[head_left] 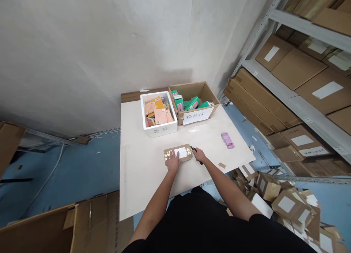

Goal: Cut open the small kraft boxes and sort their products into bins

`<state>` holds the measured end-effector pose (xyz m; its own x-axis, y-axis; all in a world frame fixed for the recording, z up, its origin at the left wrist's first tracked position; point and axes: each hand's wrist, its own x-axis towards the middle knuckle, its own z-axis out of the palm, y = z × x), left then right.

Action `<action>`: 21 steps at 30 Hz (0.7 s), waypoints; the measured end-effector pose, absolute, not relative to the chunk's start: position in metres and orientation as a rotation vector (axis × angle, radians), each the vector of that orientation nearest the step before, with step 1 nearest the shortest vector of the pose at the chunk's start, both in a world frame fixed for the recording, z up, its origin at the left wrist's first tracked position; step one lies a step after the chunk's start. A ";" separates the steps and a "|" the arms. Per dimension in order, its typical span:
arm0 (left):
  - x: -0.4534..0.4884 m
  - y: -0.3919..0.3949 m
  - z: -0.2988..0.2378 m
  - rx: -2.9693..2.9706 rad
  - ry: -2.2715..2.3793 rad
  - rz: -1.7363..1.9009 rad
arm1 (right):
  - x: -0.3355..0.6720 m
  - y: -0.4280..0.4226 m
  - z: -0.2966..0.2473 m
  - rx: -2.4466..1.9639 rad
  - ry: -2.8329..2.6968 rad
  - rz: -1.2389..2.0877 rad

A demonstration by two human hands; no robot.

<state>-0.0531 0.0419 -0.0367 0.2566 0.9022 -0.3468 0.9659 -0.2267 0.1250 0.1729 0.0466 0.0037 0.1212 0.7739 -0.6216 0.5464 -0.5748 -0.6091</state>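
A small taped cardboard box with a white label lies near the middle of the white table. My left hand rests on the box's left part, fingers spread over its top and label. At the box's right end, my right hand is closed around a black and yellow utility knife. The knife's tip points at the taped right edge; whether the blade touches it is too small to tell.
Behind stand a white foam bin of orange and pink packets and a cardboard carton of green boxes. A pink blurred item and a cardboard scrap lie right. Loaded shelves and piled parcels flank the table.
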 end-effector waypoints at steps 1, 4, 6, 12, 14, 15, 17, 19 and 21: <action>-0.053 0.041 -0.038 2.224 1.723 -0.285 | 0.175 0.046 0.004 -2.155 -1.306 1.456; -0.052 0.038 -0.040 2.231 1.724 -0.265 | 0.185 0.036 0.004 -2.143 -1.353 1.515; -0.052 0.037 -0.041 2.224 1.723 -0.252 | 0.195 0.028 0.004 -2.141 -1.402 1.560; -0.058 0.056 -0.022 2.184 1.679 -0.236 | 0.189 0.004 -0.002 -2.234 -1.212 1.379; -0.067 0.068 -0.014 2.168 1.686 -0.185 | 0.167 0.000 -0.009 -2.302 -1.129 1.249; -0.073 0.073 -0.011 2.165 1.696 -0.163 | 0.154 0.000 -0.012 -2.320 -1.137 1.216; -0.084 0.077 -0.008 2.164 1.727 -0.164 | 0.131 0.007 -0.018 -2.353 -1.181 1.166; -0.090 0.072 -0.009 2.143 1.766 -0.213 | 0.119 0.023 -0.021 -2.402 -1.168 1.108; -0.088 0.058 -0.011 2.110 1.792 -0.253 | 0.120 0.048 -0.020 -2.460 -1.090 1.065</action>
